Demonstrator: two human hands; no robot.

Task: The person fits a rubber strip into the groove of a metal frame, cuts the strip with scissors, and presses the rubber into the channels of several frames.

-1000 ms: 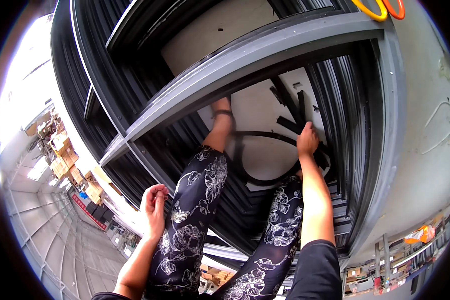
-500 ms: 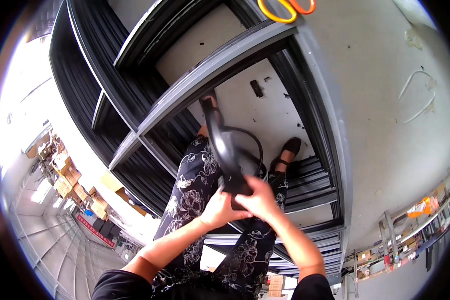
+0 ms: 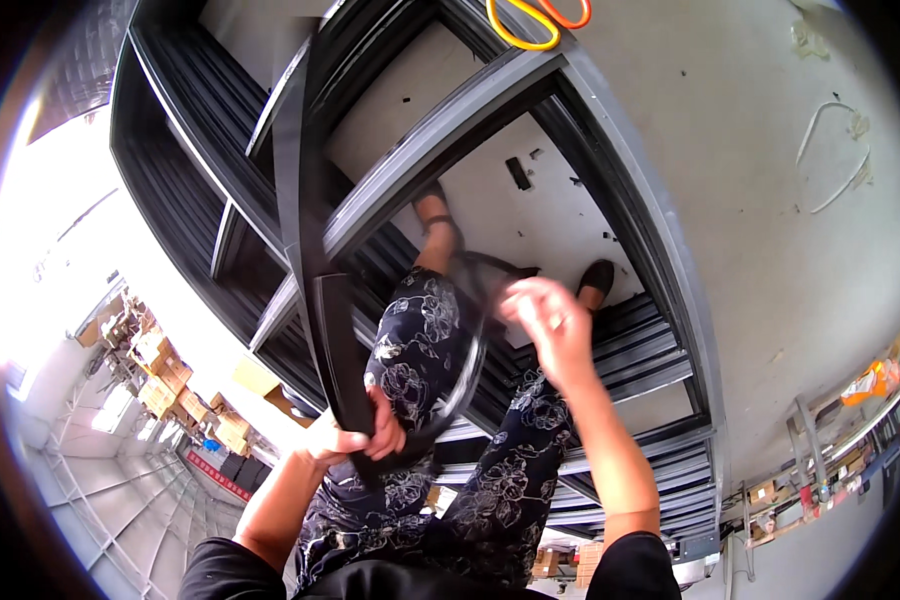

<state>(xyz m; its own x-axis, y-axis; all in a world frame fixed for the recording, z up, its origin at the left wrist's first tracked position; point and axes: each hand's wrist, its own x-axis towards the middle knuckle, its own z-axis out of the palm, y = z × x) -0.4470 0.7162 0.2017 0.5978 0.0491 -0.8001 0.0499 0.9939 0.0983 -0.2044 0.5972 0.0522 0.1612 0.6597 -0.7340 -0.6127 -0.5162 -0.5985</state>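
My left hand (image 3: 355, 435) is closed round a long, flat black strip (image 3: 322, 330), apparently rubber or plastic. From the grip the strip rises over the dark frames to the upper left. A thinner black length (image 3: 462, 385) curves from the same hand up toward my right hand (image 3: 552, 330). My right hand is raised over the opening of a grey metal frame (image 3: 630, 190), its fingers curled in and somewhat blurred. Whether the thin length lies between those fingers is hidden. Both hands are above my patterned trouser legs.
Scissors with yellow and orange handles (image 3: 526, 40) lie at the frame's far corner. Black profiles (image 3: 185, 130) are stacked at the left. Black scraps (image 3: 518, 173) dot the floor inside the frame. A rack (image 3: 820, 490) stands at the right, and cardboard boxes (image 3: 165, 380) are far left.
My hands were together at the strip and are now apart. The left has moved left and slightly down with the strip, which now points to the upper left; the right has gone up and right.
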